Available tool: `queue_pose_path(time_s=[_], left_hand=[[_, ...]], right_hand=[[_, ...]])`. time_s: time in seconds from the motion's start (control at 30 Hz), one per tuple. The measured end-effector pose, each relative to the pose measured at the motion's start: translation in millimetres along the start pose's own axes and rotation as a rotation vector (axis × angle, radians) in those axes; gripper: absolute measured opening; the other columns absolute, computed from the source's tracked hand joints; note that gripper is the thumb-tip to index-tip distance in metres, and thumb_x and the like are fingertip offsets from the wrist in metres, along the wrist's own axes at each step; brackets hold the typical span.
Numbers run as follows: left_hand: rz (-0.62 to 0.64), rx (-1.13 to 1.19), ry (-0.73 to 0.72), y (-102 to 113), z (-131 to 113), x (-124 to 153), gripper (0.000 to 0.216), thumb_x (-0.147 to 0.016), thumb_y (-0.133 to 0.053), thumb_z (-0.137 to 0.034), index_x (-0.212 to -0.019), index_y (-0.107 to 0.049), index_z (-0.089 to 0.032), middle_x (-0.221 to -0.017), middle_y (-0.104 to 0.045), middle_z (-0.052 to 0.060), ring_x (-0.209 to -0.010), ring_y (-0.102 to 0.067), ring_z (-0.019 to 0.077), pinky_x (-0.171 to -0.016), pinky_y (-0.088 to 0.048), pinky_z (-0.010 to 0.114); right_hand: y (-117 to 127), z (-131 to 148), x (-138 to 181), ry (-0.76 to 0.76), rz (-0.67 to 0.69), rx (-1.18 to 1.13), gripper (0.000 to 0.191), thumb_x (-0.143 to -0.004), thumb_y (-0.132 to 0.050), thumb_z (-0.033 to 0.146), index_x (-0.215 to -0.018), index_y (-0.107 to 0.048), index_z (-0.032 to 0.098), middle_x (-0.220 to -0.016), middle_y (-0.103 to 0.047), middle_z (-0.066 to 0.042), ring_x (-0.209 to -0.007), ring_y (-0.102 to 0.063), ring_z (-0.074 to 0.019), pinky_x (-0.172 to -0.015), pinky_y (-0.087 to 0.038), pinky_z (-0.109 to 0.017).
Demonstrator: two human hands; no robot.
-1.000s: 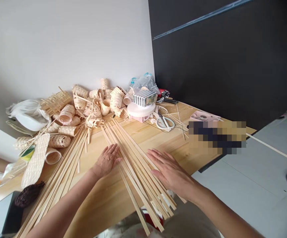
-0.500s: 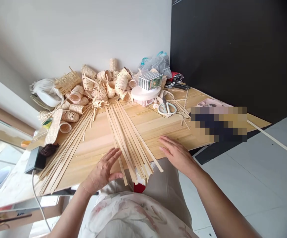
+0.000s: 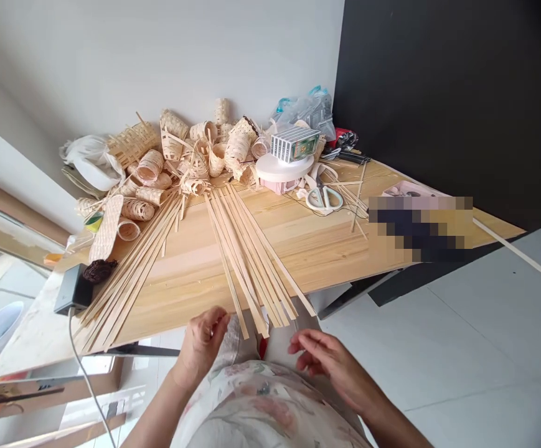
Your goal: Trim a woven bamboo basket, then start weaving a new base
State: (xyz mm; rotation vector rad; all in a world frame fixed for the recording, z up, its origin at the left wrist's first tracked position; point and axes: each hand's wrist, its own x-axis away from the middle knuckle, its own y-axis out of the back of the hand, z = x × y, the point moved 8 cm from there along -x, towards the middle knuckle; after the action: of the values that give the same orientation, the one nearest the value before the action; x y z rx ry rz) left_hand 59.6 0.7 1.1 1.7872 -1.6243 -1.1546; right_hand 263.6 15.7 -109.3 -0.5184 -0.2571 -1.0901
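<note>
2 bare hands are seen in front of the table [image 3: 326,249], both held above the lap and a floral garment [image 3: 270,404]. The left hand [image 3: 202,342] is nearly closed: its fingers are curled in and the index fingertip is drawn to the thumb; nothing is seen to be gripped, though whether something thin is pinched cannot be told. The right hand [image 3: 329,358] is partly open, its fingers bent and loosely parted, with nothing seen in it.

2 fans of flat bamboo strips are laid on the table. The central fan of strips [image 3: 241,249], in which at least 6 can be counted, is spread just beyond the hands, its near ends projected past the table edge between them. The left-hand fan of strips [image 3: 132,267], also of at least 6, is set slantwise near 1 black-and-grey box [image 3: 74,289] and 1 dark brown fibre bundle [image 3: 98,270].

Along the wall, at least 10 woven bamboo cups [image 3: 239,142] are heaped, overlapped too much for an exact count; 1 long woven sole-shaped piece [image 3: 106,230] is placed at their left. To their right, 1 printed pack [image 3: 296,144] is rested on 1 white round stand [image 3: 284,168], and 1 pair of white-handled scissors [image 3: 325,198] is laid near it
</note>
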Motion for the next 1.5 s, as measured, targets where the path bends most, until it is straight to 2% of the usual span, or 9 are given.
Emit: queue_pose_path(time_s=[0.07,0.17,0.23,0.37,0.57,0.7,0.87,1.17,1.5], left_hand=[[0.064,0.059,0.064,-9,11,10,0.024,-0.087,-0.042,-0.026,-0.067,-0.051,-0.018,-0.05,-0.052,-0.004,-0.044,-0.05,0.0077,-0.046,-0.04,0.017],[0.126,0.18,0.047,-16,19,19,0.014,-0.087,-0.041,-0.024,-0.086,-0.054,-0.018,-0.057,-0.057,-0.003,-0.049,-0.054,0.0085,-0.05,-0.044,0.017],[0.12,0.198,-0.044,-13,18,18,0.017,-0.088,-0.04,-0.022,-0.1,-0.052,-0.018,-0.066,-0.061,-0.001,-0.056,-0.058,0.0094,-0.053,-0.046,0.019],[0.06,0.133,-0.294,-3,5,5,0.018,-0.088,-0.041,-0.017,-0.1,-0.054,-0.019,-0.083,-0.061,0.005,-0.075,-0.059,0.0129,-0.064,-0.048,0.024],[0.16,0.118,-0.5,-11,-2,-10,0.034,-0.085,-0.049,-0.028,-0.117,-0.044,-0.018,-0.111,-0.054,0.012,-0.112,-0.046,0.0236,-0.09,-0.044,0.041],[0.208,0.075,-0.543,-17,0,-10,0.052,-0.082,-0.049,-0.043,-0.127,-0.036,-0.02,-0.12,-0.048,0.014,-0.12,-0.038,0.0268,-0.095,-0.039,0.047],[0.253,-0.006,-0.569,-22,-1,-9,0.062,-0.079,-0.05,-0.049,-0.131,-0.033,-0.021,-0.13,-0.04,0.015,-0.126,-0.03,0.0285,-0.098,-0.034,0.05],[0.323,-0.086,-0.596,-35,-3,-12,0.06,-0.078,-0.048,-0.053,-0.126,-0.042,-0.019,-0.128,-0.045,0.015,-0.125,-0.032,0.0279,-0.101,-0.028,0.053],[0.328,0.016,-0.582,-33,-9,-19,0.059,-0.081,-0.048,-0.048,-0.129,-0.034,-0.017,-0.128,-0.044,0.016,-0.124,-0.035,0.0259,-0.1,-0.034,0.047]], right_hand=[[-27,-7,2,-0.039,0.027,-0.091,0.039,-0.072,-0.057,0.054,-0.076,-0.059,0.016,-0.072,-0.062,-0.002,-0.054,-0.055,-0.0103,-0.045,-0.034,-0.02],[-49,-5,4,-0.036,-0.029,-0.111,0.043,-0.069,-0.057,0.058,-0.071,-0.059,0.014,-0.058,-0.058,0.0,-0.046,-0.051,-0.0081,-0.042,-0.031,-0.019],[-55,-2,6,-0.028,-0.069,-0.077,0.045,-0.069,-0.057,0.059,-0.07,-0.059,0.014,-0.054,-0.057,0.001,-0.043,-0.049,-0.0078,-0.041,-0.03,-0.02],[-65,5,7,-0.016,-0.096,0.048,0.047,-0.072,-0.052,0.061,-0.075,-0.06,0.014,-0.056,-0.058,0.001,-0.042,-0.05,-0.0083,-0.039,-0.028,-0.02],[-66,14,5,0.011,-0.157,0.115,0.047,-0.075,-0.047,0.061,-0.075,-0.057,0.015,-0.056,-0.056,0.002,-0.042,-0.049,-0.0082,-0.038,-0.028,-0.019],[-71,14,3,0.01,-0.122,0.103,0.045,-0.074,-0.047,0.061,-0.071,-0.055,0.017,-0.053,-0.056,0.003,-0.039,-0.048,-0.0076,-0.036,-0.024,-0.019],[-81,13,3,-0.007,-0.057,0.077,0.044,-0.074,-0.048,0.06,-0.069,-0.055,0.017,-0.053,-0.056,0.003,-0.038,-0.048,-0.0067,-0.036,-0.022,-0.018],[-81,8,-4,-0.02,0.0,0.08,0.048,-0.074,-0.047,0.061,-0.071,-0.058,0.014,-0.054,-0.055,0.002,-0.039,-0.047,-0.0062,-0.038,-0.023,-0.019],[-81,4,-10,-0.02,0.011,0.04,0.048,-0.073,-0.047,0.064,-0.068,-0.054,0.016,-0.05,-0.054,0.003,-0.039,-0.047,-0.0069,-0.037,-0.025,-0.019]])
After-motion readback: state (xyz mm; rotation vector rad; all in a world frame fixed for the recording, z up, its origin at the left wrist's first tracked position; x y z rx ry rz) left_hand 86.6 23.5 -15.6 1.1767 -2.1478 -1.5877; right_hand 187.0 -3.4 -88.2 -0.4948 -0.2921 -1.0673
